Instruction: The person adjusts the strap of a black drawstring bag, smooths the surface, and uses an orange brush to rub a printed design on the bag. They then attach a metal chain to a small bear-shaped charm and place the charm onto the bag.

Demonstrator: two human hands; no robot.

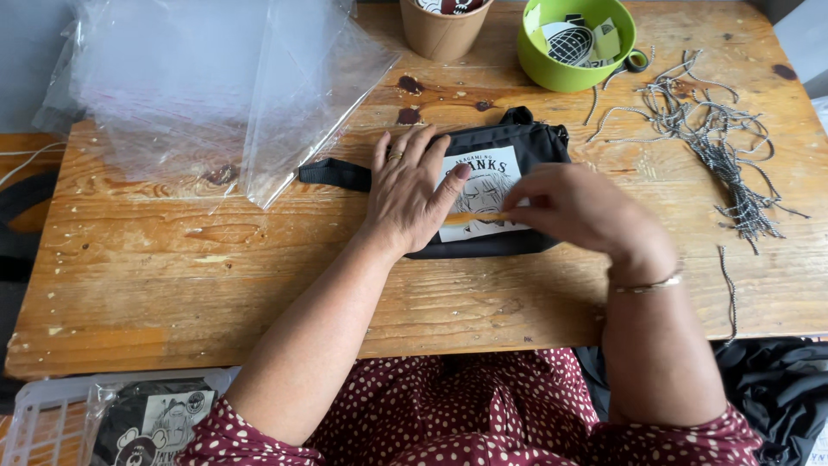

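- Our left hand [410, 194] lies flat with the fingers spread, pressing on the left half of a black fabric waist pouch [496, 198] that sits near the middle of the wooden table [172, 276], towards its far edge.
- Our right hand [580, 207] has the fingertips drawn together, pinching a thin orange strip [473, 217] against the white printed patch [483, 192] on the pouch front.
- We judge the pouch soft, light and floppy — it would sag if lifted by one end, so the body or the black strap [335, 173] poking out on the left looks the surest hold.
- The strip seems slight and easily bent.
- Clear plastic bags [216, 86] lie at the far left corner; a green bowl [576, 43], a paper cup [444, 26] and loose grey cords [720, 138] sit along the far edge and right side.
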